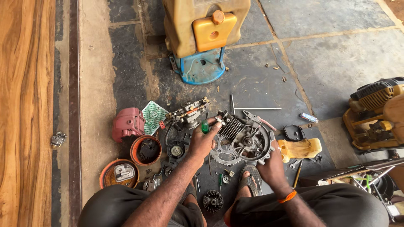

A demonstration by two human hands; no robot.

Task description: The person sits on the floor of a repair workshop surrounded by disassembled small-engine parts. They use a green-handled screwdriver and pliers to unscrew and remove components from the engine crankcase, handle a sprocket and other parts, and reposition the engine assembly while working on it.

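Note:
I sit on the floor with a grey small-engine block (245, 138) in front of me; it has cooling fins and a round open crankcase. My left hand (203, 141) grips a green-handled screwdriver (205, 126) whose tip meets the block's upper left corner. My right hand (272, 166) holds the block's lower right edge and steadies it. A toothed metal gasket or sprocket-shaped plate (221, 156) lies under the block's left side. An orange band is on my right wrist.
A carburettor assembly (187, 113), a red cover (127, 122), orange cups (145, 150) with parts, a flywheel (213, 201), a yellow part (301, 148) and loose bolts surround me. A yellow sprayer tank on a blue base (202, 38) stands ahead. Another yellow engine (374, 113) sits right.

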